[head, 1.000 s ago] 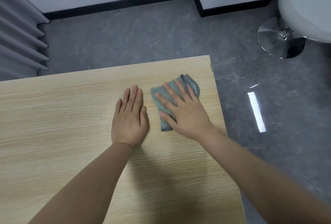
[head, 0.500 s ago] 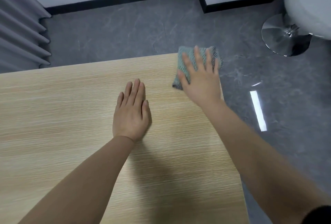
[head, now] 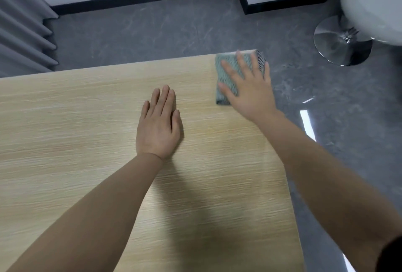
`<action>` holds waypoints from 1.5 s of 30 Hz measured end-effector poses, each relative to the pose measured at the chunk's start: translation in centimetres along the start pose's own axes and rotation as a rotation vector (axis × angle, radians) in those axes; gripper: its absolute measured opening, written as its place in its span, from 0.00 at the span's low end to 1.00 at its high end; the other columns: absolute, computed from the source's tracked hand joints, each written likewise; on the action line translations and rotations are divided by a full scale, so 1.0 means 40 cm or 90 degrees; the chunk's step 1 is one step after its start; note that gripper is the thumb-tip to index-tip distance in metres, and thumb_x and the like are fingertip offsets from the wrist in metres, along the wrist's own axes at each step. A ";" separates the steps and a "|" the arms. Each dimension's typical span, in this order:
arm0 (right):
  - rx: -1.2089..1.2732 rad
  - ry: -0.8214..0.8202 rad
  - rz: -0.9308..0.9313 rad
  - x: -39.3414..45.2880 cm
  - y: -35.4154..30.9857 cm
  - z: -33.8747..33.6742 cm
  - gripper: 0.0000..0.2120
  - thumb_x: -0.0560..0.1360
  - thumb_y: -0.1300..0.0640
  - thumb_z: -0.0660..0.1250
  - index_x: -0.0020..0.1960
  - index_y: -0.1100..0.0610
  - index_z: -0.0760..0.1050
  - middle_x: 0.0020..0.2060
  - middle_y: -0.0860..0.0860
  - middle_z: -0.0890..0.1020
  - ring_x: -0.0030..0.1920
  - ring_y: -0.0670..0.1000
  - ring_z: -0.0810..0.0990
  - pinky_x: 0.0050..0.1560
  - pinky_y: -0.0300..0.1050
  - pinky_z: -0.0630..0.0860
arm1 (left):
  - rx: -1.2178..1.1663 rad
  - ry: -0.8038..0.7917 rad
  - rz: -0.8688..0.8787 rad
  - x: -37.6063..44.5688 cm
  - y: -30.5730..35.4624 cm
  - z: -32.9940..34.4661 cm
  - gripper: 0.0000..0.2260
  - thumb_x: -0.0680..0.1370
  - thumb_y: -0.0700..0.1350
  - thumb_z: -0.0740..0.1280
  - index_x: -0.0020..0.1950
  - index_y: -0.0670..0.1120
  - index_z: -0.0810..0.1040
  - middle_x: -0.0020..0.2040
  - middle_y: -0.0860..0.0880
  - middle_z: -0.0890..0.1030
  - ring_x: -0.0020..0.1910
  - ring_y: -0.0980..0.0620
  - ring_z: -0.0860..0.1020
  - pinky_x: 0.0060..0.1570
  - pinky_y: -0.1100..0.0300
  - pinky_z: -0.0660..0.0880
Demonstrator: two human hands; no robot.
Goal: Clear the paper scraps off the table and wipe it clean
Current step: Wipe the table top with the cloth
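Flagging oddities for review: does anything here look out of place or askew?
Only slightly: the folded grey-green woven cloth under the right hand overhangs the far right corner of the light wooden table. Nothing spilled or damaged shows.

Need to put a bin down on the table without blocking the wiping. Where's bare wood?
Bare wood runs left of the left hand to the table edge nearest the curtain, and also between the forearms nearer you. The far right corner is crowded: the right hand presses the cloth there.

Cloth [head: 226,75] on wooden table [head: 76,130]
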State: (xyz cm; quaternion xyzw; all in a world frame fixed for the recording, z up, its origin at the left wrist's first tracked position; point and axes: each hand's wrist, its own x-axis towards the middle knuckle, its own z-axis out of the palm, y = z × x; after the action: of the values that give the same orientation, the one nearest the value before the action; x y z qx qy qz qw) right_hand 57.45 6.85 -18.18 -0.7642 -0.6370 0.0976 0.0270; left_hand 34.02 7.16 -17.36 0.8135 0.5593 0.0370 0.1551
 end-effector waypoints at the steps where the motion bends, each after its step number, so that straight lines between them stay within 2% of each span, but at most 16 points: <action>1: 0.015 0.000 0.034 0.017 -0.001 -0.002 0.27 0.78 0.35 0.43 0.76 0.40 0.48 0.77 0.48 0.47 0.77 0.56 0.41 0.74 0.61 0.41 | 0.002 0.002 0.000 -0.001 0.000 0.000 0.25 0.80 0.51 0.44 0.77 0.47 0.52 0.78 0.53 0.51 0.76 0.55 0.45 0.75 0.56 0.43; 5: 0.001 0.016 0.087 0.000 -0.039 0.008 0.28 0.79 0.37 0.42 0.77 0.44 0.45 0.77 0.52 0.46 0.76 0.58 0.41 0.74 0.60 0.40 | 0.011 0.009 0.004 -0.004 0.001 0.001 0.26 0.79 0.51 0.43 0.77 0.47 0.52 0.78 0.53 0.51 0.77 0.55 0.46 0.75 0.56 0.44; 9: -0.007 -0.010 -0.025 -0.165 -0.103 0.033 0.29 0.79 0.36 0.41 0.77 0.44 0.44 0.77 0.52 0.46 0.76 0.58 0.41 0.74 0.58 0.38 | 0.016 0.013 0.002 -0.004 0.000 0.002 0.26 0.79 0.51 0.43 0.77 0.47 0.52 0.78 0.52 0.51 0.77 0.55 0.46 0.75 0.56 0.44; 12: -0.018 -0.034 -0.127 -0.297 -0.120 0.051 0.28 0.79 0.36 0.42 0.77 0.43 0.46 0.77 0.50 0.48 0.77 0.58 0.43 0.74 0.59 0.41 | 0.010 0.020 0.006 -0.004 0.001 0.003 0.26 0.79 0.51 0.43 0.77 0.47 0.53 0.78 0.52 0.52 0.77 0.54 0.47 0.75 0.55 0.45; 15: -0.028 -0.046 -0.188 -0.304 -0.088 0.049 0.28 0.78 0.34 0.42 0.76 0.42 0.46 0.77 0.49 0.48 0.77 0.56 0.44 0.74 0.57 0.40 | 0.007 0.023 0.010 -0.003 -0.001 0.002 0.26 0.80 0.51 0.44 0.77 0.46 0.54 0.78 0.52 0.52 0.77 0.54 0.47 0.75 0.55 0.45; 17: -0.026 -0.035 -0.157 -0.242 -0.060 0.040 0.29 0.78 0.34 0.41 0.76 0.41 0.46 0.77 0.49 0.49 0.77 0.56 0.44 0.74 0.56 0.39 | 0.006 0.022 0.008 -0.003 -0.002 0.002 0.26 0.79 0.51 0.44 0.77 0.47 0.54 0.78 0.52 0.52 0.77 0.54 0.47 0.75 0.55 0.45; 22: 0.034 -0.004 0.042 -0.042 0.012 0.005 0.29 0.78 0.35 0.43 0.76 0.42 0.46 0.77 0.49 0.46 0.76 0.56 0.41 0.75 0.56 0.42 | 0.004 0.024 0.006 -0.003 -0.002 0.005 0.26 0.79 0.52 0.44 0.77 0.48 0.54 0.78 0.53 0.52 0.77 0.55 0.46 0.75 0.57 0.44; 24: 0.080 0.000 0.094 0.001 0.016 -0.004 0.29 0.79 0.36 0.44 0.77 0.44 0.47 0.77 0.50 0.45 0.76 0.57 0.41 0.75 0.55 0.44 | 0.003 0.026 0.005 -0.003 -0.003 0.004 0.26 0.79 0.52 0.44 0.77 0.48 0.54 0.78 0.53 0.52 0.77 0.55 0.46 0.75 0.57 0.44; 26: 0.061 0.010 0.119 0.001 0.002 0.001 0.29 0.79 0.37 0.42 0.77 0.45 0.46 0.77 0.51 0.45 0.76 0.58 0.41 0.75 0.55 0.43 | 0.004 0.027 0.008 -0.004 -0.004 0.003 0.26 0.79 0.52 0.44 0.77 0.48 0.54 0.78 0.53 0.52 0.77 0.55 0.46 0.75 0.57 0.44; 28: 0.018 0.015 0.103 -0.042 -0.024 0.013 0.29 0.79 0.37 0.41 0.77 0.46 0.44 0.77 0.52 0.44 0.76 0.58 0.40 0.75 0.55 0.40 | 0.003 0.027 0.009 -0.005 -0.005 0.003 0.26 0.79 0.51 0.44 0.77 0.48 0.54 0.78 0.53 0.52 0.77 0.55 0.46 0.75 0.57 0.44; 32: -0.002 -0.012 -0.003 -0.193 -0.088 0.031 0.29 0.79 0.36 0.40 0.77 0.45 0.43 0.77 0.52 0.45 0.76 0.57 0.39 0.75 0.54 0.38 | 0.004 0.029 0.008 -0.003 -0.005 0.005 0.26 0.79 0.51 0.44 0.77 0.47 0.54 0.78 0.52 0.52 0.77 0.55 0.47 0.75 0.57 0.44; 36: -0.017 -0.039 -0.140 -0.344 -0.130 0.053 0.29 0.79 0.35 0.43 0.77 0.44 0.48 0.77 0.51 0.50 0.77 0.57 0.43 0.74 0.55 0.41 | 0.002 0.033 0.011 -0.003 -0.005 0.006 0.26 0.79 0.51 0.45 0.77 0.47 0.54 0.78 0.52 0.53 0.77 0.54 0.47 0.75 0.56 0.44; 39: -0.018 -0.059 -0.210 -0.350 -0.105 0.052 0.29 0.77 0.32 0.43 0.76 0.41 0.46 0.77 0.48 0.48 0.77 0.55 0.42 0.74 0.55 0.40 | 0.003 0.035 0.011 0.000 -0.009 0.004 0.25 0.81 0.50 0.46 0.77 0.47 0.54 0.78 0.52 0.53 0.77 0.54 0.47 0.75 0.56 0.44; 41: -0.014 -0.044 -0.194 -0.290 -0.081 0.049 0.29 0.77 0.32 0.42 0.76 0.40 0.46 0.77 0.47 0.49 0.77 0.54 0.42 0.74 0.54 0.38 | 0.000 0.033 0.009 -0.001 -0.008 0.005 0.23 0.82 0.49 0.48 0.77 0.47 0.54 0.78 0.52 0.52 0.77 0.54 0.47 0.75 0.56 0.44; 43: -0.015 0.003 -0.119 -0.208 -0.058 0.041 0.30 0.77 0.32 0.43 0.76 0.41 0.49 0.77 0.48 0.52 0.77 0.55 0.45 0.73 0.53 0.38 | -0.005 0.034 0.008 -0.004 -0.006 0.005 0.23 0.82 0.48 0.49 0.77 0.47 0.54 0.78 0.52 0.52 0.77 0.54 0.46 0.75 0.56 0.44; 45: -0.009 0.022 -0.038 -0.129 -0.039 0.032 0.29 0.77 0.33 0.44 0.76 0.41 0.49 0.77 0.49 0.51 0.77 0.56 0.44 0.73 0.53 0.37 | -0.006 0.036 0.009 -0.004 -0.005 0.005 0.23 0.82 0.48 0.49 0.77 0.47 0.54 0.78 0.52 0.52 0.77 0.54 0.46 0.75 0.56 0.44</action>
State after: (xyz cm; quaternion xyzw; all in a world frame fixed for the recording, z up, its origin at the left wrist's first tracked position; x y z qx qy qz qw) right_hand 54.84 1.98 -18.58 -0.7464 -0.6598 0.0792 0.0353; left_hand 33.83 7.03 -17.58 0.8153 0.5575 0.0636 0.1428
